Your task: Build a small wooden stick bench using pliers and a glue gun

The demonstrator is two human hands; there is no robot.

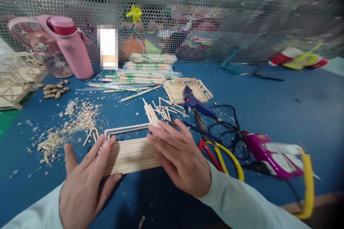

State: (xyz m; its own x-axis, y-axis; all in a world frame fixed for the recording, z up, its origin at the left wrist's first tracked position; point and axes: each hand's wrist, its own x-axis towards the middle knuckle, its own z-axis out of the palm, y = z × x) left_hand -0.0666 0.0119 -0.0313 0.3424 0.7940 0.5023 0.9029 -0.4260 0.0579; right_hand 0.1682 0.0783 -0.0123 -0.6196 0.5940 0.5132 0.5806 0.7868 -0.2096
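A panel of pale wooden sticks [131, 155] lies side by side in front of me, with a thin stick frame [129, 127] rising along its far edge. My left hand [87, 179] grips the panel's left end, thumb at the near edge and fingertips at the frame's corner. Across the right end rests my right hand [182, 154], its fingers stretched close together; they hide that end and whatever is under the palm. Just beyond those fingertips, a small bunch of loose sticks [151, 112] points away from me.
A blue glue gun [197, 105] rests on a stick tray [174, 91]. Cutters with red and yellow handles [228, 155] lie near my right forearm, beside black cable and a magenta tool [268, 154]. Wood scraps [70, 125], peanuts [55, 89], bagged sticks [142, 75] and a pink bottle [75, 53] stand around.
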